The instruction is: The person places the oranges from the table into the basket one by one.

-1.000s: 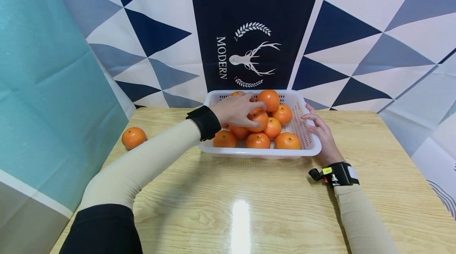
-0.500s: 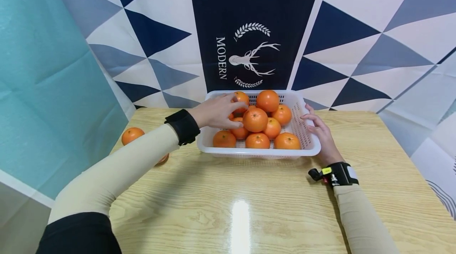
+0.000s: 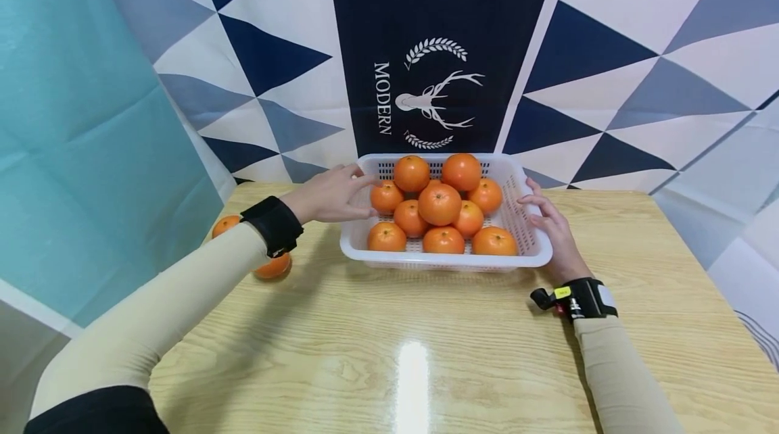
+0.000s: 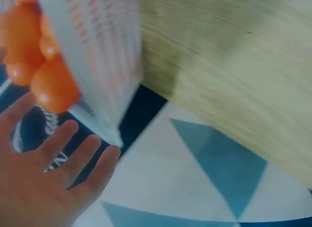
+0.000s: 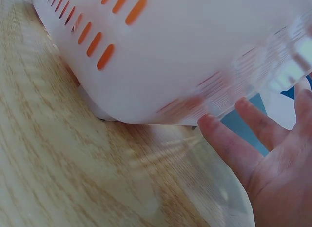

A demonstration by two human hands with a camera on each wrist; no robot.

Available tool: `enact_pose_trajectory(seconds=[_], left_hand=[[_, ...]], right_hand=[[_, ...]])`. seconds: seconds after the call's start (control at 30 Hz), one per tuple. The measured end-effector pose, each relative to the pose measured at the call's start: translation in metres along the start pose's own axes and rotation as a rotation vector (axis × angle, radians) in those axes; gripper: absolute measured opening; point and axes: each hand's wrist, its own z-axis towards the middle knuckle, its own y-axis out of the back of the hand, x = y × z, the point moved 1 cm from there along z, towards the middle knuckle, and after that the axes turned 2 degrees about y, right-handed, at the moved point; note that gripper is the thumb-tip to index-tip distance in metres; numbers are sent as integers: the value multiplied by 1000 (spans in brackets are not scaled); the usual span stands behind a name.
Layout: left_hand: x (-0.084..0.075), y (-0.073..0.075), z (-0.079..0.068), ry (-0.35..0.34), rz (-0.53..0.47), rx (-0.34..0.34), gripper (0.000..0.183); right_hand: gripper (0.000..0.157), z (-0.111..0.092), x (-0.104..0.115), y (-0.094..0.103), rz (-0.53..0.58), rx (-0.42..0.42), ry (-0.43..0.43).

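A white perforated plastic basket holds several oranges, with one orange resting on top of the others. My left hand is at the basket's left rim, its fingers spread and nothing in them. In the left wrist view, the fingers of that left hand lie close to the basket's wall. On the opposite side, my right hand rests against the right rim. Its fingers extend along the basket's outer wall in the right wrist view.
The basket stands at the back of a wooden table, close to a patterned cloth. Left of it lie an orange and another orange, both partly hidden by the left forearm. A teal cloth hangs at the left.
My left hand has let go of the orange on top of the pile and moved left to the basket's rim. A second loose orange has come into view beside the forearm. My right hand stays put.
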Motion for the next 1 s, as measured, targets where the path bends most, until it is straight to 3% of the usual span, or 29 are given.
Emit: enact_pose_trajectory(seconds=[0.37,0.57,0.83,1.0], left_hand=[[61,-6,-28,148,-68,-24,65],[97,-14,-48,209,-76,4,63],[130,-15,-71,325,-100,17,60],[148,-8,-84,390,-121,28,62]], right_hand=[[33,-2,2,-1,-26,-14,-4],[34,-1,4,-3,-13,-4,-4],[34,-2,6,-4,-6,-6,-17],[33,-2,6,-4,-15,-8,-18]])
